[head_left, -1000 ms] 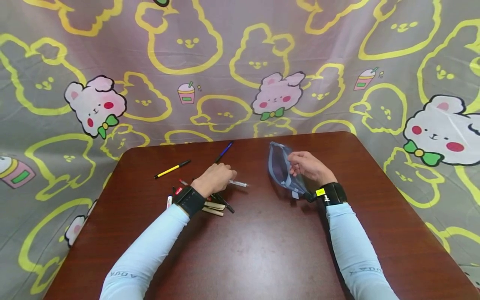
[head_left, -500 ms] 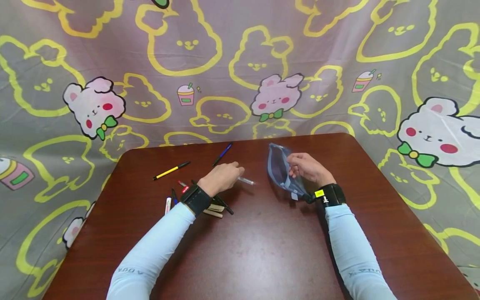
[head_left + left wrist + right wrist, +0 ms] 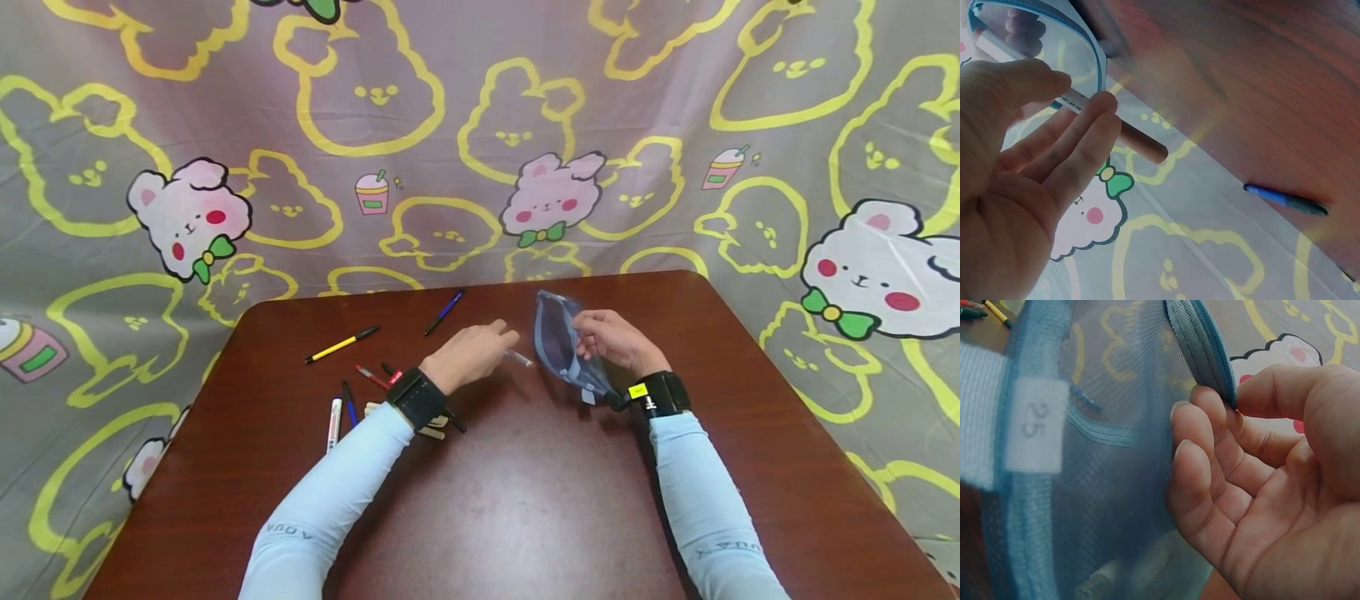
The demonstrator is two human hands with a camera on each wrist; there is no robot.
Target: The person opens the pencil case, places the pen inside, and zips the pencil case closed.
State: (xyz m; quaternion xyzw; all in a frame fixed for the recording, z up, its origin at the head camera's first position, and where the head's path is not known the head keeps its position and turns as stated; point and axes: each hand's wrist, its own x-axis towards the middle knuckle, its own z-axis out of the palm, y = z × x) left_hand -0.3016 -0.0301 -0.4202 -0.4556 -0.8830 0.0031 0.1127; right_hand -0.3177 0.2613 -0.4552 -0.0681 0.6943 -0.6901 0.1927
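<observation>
My left hand (image 3: pixel 471 357) pinches a slim pen (image 3: pixel 521 359) between thumb and fingers, over the table just left of the pouch. In the left wrist view the pen (image 3: pixel 1144 144) has a white printed barrel and a brownish end. My right hand (image 3: pixel 615 340) pinches the zippered edge of a blue mesh pouch (image 3: pixel 555 333), whose mouth gapes toward the left hand. Close up in the right wrist view, thumb and forefinger hold the zipper strip (image 3: pixel 1204 347), and a white tag (image 3: pixel 1038 425) reads 25. A pale shape shows blurred through the mesh.
On the brown table (image 3: pixel 510 500) lie a yellow pen (image 3: pixel 342 344), a blue pen (image 3: pixel 444 312), a white marker (image 3: pixel 334 425) and a red pen (image 3: pixel 372 377). Several more pens are partly hidden under the left wrist. A patterned cloth (image 3: pixel 450 108) hangs behind the table.
My left hand has moved right with the pen, from above the pile of pens to near the pouch's mouth. The right hand and pouch have stayed in place.
</observation>
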